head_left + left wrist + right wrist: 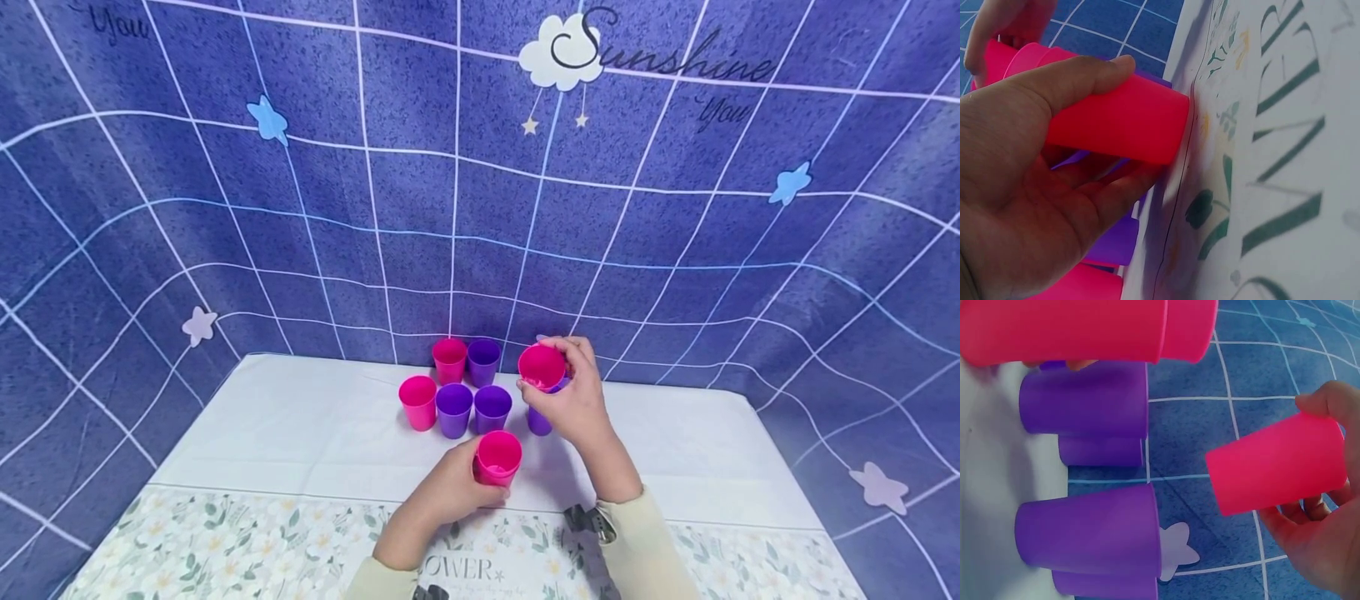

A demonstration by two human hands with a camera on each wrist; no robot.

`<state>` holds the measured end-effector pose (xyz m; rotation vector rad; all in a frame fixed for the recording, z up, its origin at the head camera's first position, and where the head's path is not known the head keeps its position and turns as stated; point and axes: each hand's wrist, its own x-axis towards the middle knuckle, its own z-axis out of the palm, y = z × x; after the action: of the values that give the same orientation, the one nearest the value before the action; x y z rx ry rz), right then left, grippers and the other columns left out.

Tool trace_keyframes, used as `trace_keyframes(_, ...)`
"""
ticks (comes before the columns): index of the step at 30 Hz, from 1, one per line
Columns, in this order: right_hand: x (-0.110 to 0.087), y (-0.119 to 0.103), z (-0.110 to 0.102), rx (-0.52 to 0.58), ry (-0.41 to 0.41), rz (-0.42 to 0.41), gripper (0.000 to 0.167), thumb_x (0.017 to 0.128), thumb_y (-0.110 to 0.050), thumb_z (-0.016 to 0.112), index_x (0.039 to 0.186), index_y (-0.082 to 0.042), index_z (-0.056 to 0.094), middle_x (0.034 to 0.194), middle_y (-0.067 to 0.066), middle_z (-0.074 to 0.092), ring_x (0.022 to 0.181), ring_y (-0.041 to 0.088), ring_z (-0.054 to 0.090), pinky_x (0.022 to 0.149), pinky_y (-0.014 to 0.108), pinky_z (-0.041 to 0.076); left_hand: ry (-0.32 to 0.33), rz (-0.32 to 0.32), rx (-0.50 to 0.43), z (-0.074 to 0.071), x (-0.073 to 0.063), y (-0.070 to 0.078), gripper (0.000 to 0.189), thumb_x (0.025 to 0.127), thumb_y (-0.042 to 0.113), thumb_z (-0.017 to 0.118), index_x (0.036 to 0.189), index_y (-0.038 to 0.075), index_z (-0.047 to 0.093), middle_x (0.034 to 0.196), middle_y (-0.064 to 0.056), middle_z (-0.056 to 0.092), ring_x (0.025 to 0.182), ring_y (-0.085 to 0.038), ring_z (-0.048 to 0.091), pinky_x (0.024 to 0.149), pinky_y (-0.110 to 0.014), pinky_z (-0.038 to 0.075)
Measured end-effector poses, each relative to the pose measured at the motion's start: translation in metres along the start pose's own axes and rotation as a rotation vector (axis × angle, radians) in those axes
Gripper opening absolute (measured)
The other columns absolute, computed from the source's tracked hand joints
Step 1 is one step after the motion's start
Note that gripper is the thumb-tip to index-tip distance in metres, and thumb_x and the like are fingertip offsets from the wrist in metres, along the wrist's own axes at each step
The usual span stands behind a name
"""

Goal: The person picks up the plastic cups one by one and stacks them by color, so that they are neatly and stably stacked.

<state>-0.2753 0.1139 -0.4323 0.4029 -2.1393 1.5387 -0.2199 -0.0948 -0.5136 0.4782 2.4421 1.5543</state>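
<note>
Near the front of the white cloth, my left hand grips a pink cup, mouth upward, thumb on one side and fingers on the other in the left wrist view. My right hand holds another pink cup by its side, raised and tilted. In the right wrist view this cup is apart from the purple cup standing below. That purple cup is partly hidden by my right hand in the head view; a second purple cup shows behind it.
Left of my right hand, two purple cups and a pink cup stand in a row. Behind them stand another pink cup and a purple cup. A blue gridded curtain closes off the table's back and sides.
</note>
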Motion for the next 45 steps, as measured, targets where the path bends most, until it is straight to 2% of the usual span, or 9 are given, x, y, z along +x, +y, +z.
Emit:
trace_keyframes(7, -0.004, -0.009, -0.001, 0.064, -0.124, 0.023, 0.056, 0.069, 0.001, 0.091, 0.119, -0.007, 0.066, 0.129, 0.009, 0.059, 0.124, 0.023, 0.059, 0.091, 0.019, 0.058, 0.003, 0.012, 0.006, 0.001, 0.000, -0.001, 0.070, 0.078, 0.011, 0.091, 0.141, 0.015, 0.061, 0.125, -0.001, 0.074, 0.120, -0.022, 0.069, 0.111, -0.052, 0.054)
trace_keyframes(11, -0.006, -0.013, -0.002, 0.057, -0.164, 0.042, 0.056, 0.070, -0.001, 0.089, 0.117, -0.008, 0.060, 0.123, 0.011, 0.060, 0.112, 0.024, 0.064, 0.084, 0.023, 0.061, 0.004, 0.014, 0.016, 0.001, 0.000, -0.001, 0.069, 0.078, 0.012, 0.091, 0.140, 0.016, 0.061, 0.124, -0.001, 0.074, 0.119, -0.022, 0.070, 0.110, -0.051, 0.055)
trace_keyframes(15, -0.008, -0.014, -0.001, 0.060, -0.206, 0.058, 0.052, 0.073, -0.001, 0.084, 0.114, -0.008, 0.053, 0.110, 0.012, 0.061, 0.094, 0.019, 0.066, 0.076, 0.025, 0.061, 0.004, 0.024, 0.015, 0.001, 0.000, -0.001, 0.070, 0.077, 0.010, 0.090, 0.140, 0.016, 0.061, 0.125, 0.000, 0.074, 0.119, -0.021, 0.070, 0.111, -0.049, 0.055)
trace_keyframes(20, -0.011, -0.014, 0.001, 0.164, -0.320, -0.006, 0.044, 0.076, 0.001, 0.076, 0.111, -0.002, 0.049, 0.096, 0.015, 0.058, 0.082, 0.010, 0.062, 0.067, 0.024, 0.058, 0.003, 0.037, 0.009, 0.000, 0.000, 0.001, 0.070, 0.075, 0.009, 0.090, 0.139, 0.015, 0.062, 0.123, -0.001, 0.074, 0.117, -0.020, 0.070, 0.109, -0.048, 0.054)
trace_keyframes(24, -0.013, -0.016, 0.006, 0.206, -0.407, -0.062, 0.043, 0.076, -0.001, 0.075, 0.110, 0.000, 0.047, 0.094, 0.013, 0.054, 0.076, 0.007, 0.058, 0.063, 0.023, 0.056, 0.004, 0.056, -0.002, 0.000, 0.000, 0.001, 0.071, 0.075, 0.010, 0.090, 0.139, 0.015, 0.061, 0.124, -0.002, 0.074, 0.117, -0.021, 0.070, 0.110, -0.048, 0.053)
trace_keyframes(35, -0.016, -0.016, 0.010, 0.124, -0.510, -0.062, 0.044, 0.074, -0.009, 0.078, 0.108, -0.006, 0.049, 0.095, 0.008, 0.054, 0.077, 0.007, 0.056, 0.061, 0.022, 0.053, 0.003, 0.083, 0.016, 0.000, 0.001, -0.002, 0.068, 0.078, 0.014, 0.090, 0.139, 0.016, 0.061, 0.122, -0.001, 0.074, 0.116, -0.018, 0.070, 0.108, -0.040, 0.056)
trace_keyframes(45, -0.016, -0.007, 0.012, 0.039, -0.629, -0.071, 0.048, 0.072, -0.015, 0.083, 0.105, -0.014, 0.048, 0.091, 0.002, 0.052, 0.085, 0.012, 0.055, 0.063, 0.023, 0.051, 0.013, 0.087, 0.048, 0.000, 0.002, -0.003, 0.068, 0.078, 0.016, 0.091, 0.139, 0.015, 0.061, 0.123, 0.000, 0.074, 0.117, -0.019, 0.070, 0.109, -0.042, 0.056)
